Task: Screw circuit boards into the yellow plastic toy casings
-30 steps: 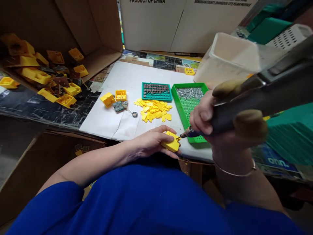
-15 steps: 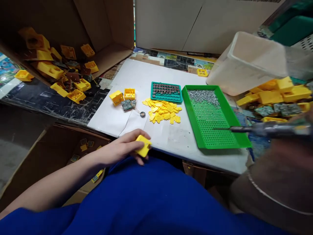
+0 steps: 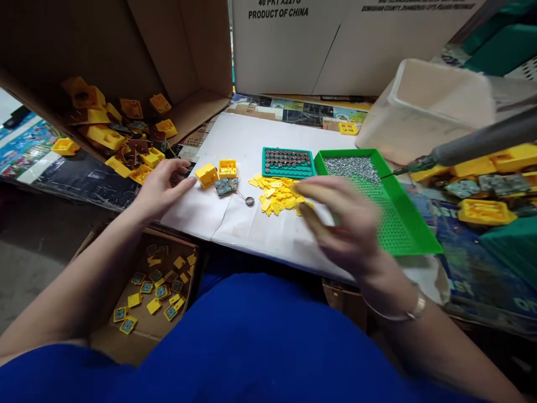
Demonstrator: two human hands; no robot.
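One left hand point(image 3: 161, 187) spread, one right hand point(image 3: 348, 221) blurred

The left hand is held open, its fingers parted and nothing seen in it. Its thumb is placed just beside a yellow box point(image 3: 206, 175) on the white sheet point(image 3: 243, 131) that covers part of the table point(image 3: 104, 187); whether the box is touched cannot be told. Next to that box, an open yellow case point(image 3: 227, 167) and a circuit board point(image 3: 225, 186) are set down, and a round black disc point(image 3: 249, 201) is joined to the board by thin wire.

The right hand is held with thumb and forefinger apart at the right edge of a pile of flat yellow pieces point(image 3: 274, 196). Because of the blur, it cannot be told whether a piece is pinched.

Behind the pile, a teal tray point(image 3: 302, 171) is partly filled with rows of small round metal parts point(image 3: 287, 157). To its right, screws point(image 3: 352, 168) are gathered at the far end of a green tray point(image 3: 413, 218), over which the thin bit of a screwdriver point(image 3: 461, 146) is seen. A whitish tub point(image 3: 436, 112) is stood behind. At the left, yellow parts point(image 3: 103, 136) are heaped in a brown carton point(image 3: 168, 50) lying open toward the table.
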